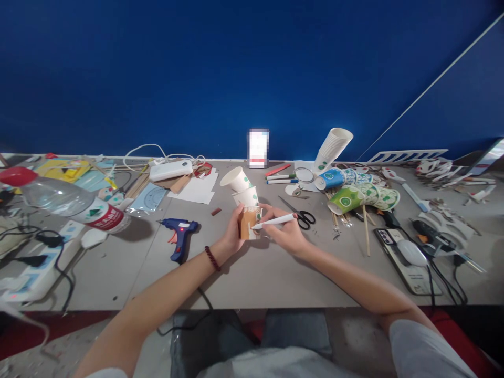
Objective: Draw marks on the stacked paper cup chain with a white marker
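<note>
My left hand (234, 231) wraps round the lower part of a bent stack of paper cups (244, 197), white with green dots. The bottom cup has a brown-orange coloured area. My right hand (285, 231) grips a white marker (280, 220) with a reddish end, and its tip meets or nearly meets the coloured side of that cup. Behind the cups lie several markers (281, 178). A small brown-red piece (216, 211), perhaps a marker cap, rests left of the cups. Black-handled scissors (305, 218) lie just beyond my right hand.
A blue glue gun (179, 236) lies left of my hands. Further left are a bottle (79, 205) and a power strip (35, 273). To the right are a tall cup stack (333, 149), green and blue cups (346, 197), a phone (409, 268) and cables. A blurred screen (259, 148) stands behind.
</note>
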Motion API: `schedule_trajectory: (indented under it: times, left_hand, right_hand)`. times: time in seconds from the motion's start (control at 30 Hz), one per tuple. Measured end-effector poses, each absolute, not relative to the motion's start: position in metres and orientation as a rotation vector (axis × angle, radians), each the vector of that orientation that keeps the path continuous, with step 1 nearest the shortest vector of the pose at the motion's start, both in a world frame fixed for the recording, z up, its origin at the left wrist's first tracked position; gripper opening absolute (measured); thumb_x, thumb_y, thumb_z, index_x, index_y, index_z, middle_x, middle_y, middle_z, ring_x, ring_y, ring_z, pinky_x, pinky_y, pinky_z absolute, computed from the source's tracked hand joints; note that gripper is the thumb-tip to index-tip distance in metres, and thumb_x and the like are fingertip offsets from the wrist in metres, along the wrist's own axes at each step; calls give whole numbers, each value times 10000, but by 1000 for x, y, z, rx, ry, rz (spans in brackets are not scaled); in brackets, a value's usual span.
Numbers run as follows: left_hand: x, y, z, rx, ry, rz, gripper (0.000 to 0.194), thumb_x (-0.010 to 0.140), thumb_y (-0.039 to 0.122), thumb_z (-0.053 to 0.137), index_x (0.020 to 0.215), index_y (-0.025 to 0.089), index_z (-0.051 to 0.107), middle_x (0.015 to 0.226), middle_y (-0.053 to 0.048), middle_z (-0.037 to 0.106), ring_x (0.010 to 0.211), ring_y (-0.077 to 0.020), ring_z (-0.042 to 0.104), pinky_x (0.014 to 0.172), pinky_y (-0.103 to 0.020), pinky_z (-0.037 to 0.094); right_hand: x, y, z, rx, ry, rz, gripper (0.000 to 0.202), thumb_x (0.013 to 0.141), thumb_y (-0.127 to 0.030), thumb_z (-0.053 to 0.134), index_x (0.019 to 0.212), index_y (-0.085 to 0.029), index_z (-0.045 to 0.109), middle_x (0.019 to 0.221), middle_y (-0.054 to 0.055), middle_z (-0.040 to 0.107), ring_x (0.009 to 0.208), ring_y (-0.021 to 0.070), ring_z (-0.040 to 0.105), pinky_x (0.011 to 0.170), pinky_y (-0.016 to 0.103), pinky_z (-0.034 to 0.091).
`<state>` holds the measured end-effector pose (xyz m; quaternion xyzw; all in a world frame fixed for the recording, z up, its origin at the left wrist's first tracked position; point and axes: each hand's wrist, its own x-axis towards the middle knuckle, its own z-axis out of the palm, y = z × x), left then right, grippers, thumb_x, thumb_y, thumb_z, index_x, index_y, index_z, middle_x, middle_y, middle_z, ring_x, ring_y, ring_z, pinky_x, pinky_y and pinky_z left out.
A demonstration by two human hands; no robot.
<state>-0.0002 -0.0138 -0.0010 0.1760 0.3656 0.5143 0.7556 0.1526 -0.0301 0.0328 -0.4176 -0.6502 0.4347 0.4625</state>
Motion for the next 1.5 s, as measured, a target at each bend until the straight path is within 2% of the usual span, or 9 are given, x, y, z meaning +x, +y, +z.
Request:
schedule_trajectory:
  times: [0.27,0.6,0.9,1.1,1.17,1.33,1.5]
  left_hand:
    - [2,-14,3,381,749,1153,334,825,479,666,880,152,704,782,-48,722,664,-180,653,646,-291,486]
    - [0,-13,-4,399,801,1145,351,832,508,637,867,165,699,809,-53,725,701,-199,663,644,-303,494]
    - [2,-13,1,391,760,1144,351,824,498,651,864,153,700,780,-49,718,665,-183,652,615,-289,481]
    - [1,-13,-1,378,820,1141,338,830,500,636,865,170,696,792,-45,722,672,-189,653,598,-294,482]
    - [1,-14,-1,374,830,1146,338,831,498,633,879,170,700,796,-45,725,674,-191,654,600,-295,482]
    - [2,-13,1,366,810,1198,370,829,502,623,879,148,716,794,-58,734,690,-189,662,669,-294,497]
    - [2,-10,3,365,820,1215,441,853,532,564,909,132,740,838,-80,747,765,-209,682,739,-306,516]
  right_hand:
    - [152,-29,28,-1061,-1564,1008,38,781,-228,615,751,-248,627,883,40,757,1199,303,670,980,427,517]
    - [152,-32,33,-1030,-1624,1048,99,727,-189,603,675,-259,650,733,20,731,1233,316,638,1015,449,501]
    - [152,-30,28,-1037,-1586,1009,79,771,-186,606,756,-251,649,894,37,762,1227,305,650,983,434,512]
    - [152,-31,32,-1009,-1619,1051,98,752,-177,615,706,-250,663,733,23,727,1241,319,637,1013,446,501]
    - [152,-31,32,-994,-1595,1052,86,762,-189,625,711,-247,664,735,27,730,1227,326,648,1005,453,506]
    - [152,-31,24,-985,-1474,1029,40,797,-247,656,761,-235,644,824,45,752,1154,322,701,912,437,561]
    - [150,-34,19,-980,-1519,1014,33,805,-258,654,785,-232,660,854,50,770,1122,306,720,940,445,560]
